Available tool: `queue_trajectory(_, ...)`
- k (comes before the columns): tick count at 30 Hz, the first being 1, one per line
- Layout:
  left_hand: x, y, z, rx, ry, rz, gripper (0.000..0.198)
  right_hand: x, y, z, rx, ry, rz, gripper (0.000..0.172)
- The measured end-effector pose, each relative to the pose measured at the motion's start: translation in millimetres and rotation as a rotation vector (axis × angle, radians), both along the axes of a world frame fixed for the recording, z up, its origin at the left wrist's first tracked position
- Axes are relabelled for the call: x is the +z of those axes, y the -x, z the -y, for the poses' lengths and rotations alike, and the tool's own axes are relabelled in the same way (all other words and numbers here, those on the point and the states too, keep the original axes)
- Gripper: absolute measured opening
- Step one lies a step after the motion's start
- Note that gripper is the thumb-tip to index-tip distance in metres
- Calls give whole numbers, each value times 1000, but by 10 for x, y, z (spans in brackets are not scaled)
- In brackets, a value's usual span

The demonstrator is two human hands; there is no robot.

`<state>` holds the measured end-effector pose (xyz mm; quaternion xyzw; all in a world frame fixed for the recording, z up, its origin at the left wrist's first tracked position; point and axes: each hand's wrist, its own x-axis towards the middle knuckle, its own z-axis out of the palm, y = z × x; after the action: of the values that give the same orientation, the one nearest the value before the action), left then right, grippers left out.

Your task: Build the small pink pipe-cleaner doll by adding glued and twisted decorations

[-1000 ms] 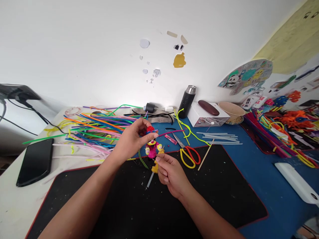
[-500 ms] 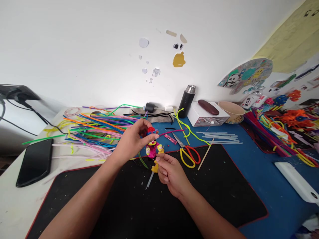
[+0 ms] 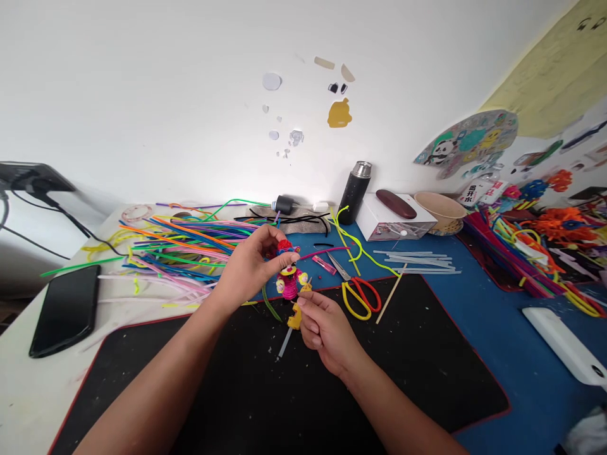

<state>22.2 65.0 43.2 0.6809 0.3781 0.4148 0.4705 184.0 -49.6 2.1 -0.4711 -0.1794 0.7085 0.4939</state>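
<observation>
Desk: What's nearest you?

Operator: On my feed, the mat [image 3: 265, 398] — black, red-edged — lies under both forearms. Above it is my right hand [image 3: 329, 332], fingers curled in and thumb pressed to the index finger, closed on a yellow piece [image 3: 294, 317] they partly cover. A pale stick [image 3: 285, 342] slants down from that, toward the mat.

Desk: And the figure?

Operator: The figure [image 3: 289, 288] is pink and upright, just past my right fingertips, near the mat's far edge. My left hand [image 3: 249, 268] pinches its red-topped head, thumb and fingers only that far apart. I can't tell whether its feet touch the yellow piece.

Desk: Further out?

Operator: A phone [image 3: 65, 309] lies off to the left. On the right are the scissors [image 3: 351, 279], handles over the mat's edge, blades pointing away. Pipe cleaners [image 3: 190, 237] heap up beyond my left hand. Farthest — a black flask [image 3: 355, 194] stands beside a white box [image 3: 370, 213], by the wall [image 3: 165, 95].
</observation>
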Motion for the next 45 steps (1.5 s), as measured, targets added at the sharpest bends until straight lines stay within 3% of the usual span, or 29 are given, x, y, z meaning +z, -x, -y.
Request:
queue_trajectory(11, 97, 61, -29, 63, 76, 205, 43, 13, 25, 52, 39, -37, -15, 46)
queue_trajectory(22, 44, 46, -21, 47, 50, 139, 40, 65, 68, 41, 61, -47, -22, 40)
queue_trajectory(32, 0, 9, 1, 52, 26, 101, 39, 0, 48, 38, 61, -64, -49, 35)
queue_trajectory(45, -18, 0, -9, 12, -6, 33, 37, 7, -8, 7, 66, 37, -197, 34)
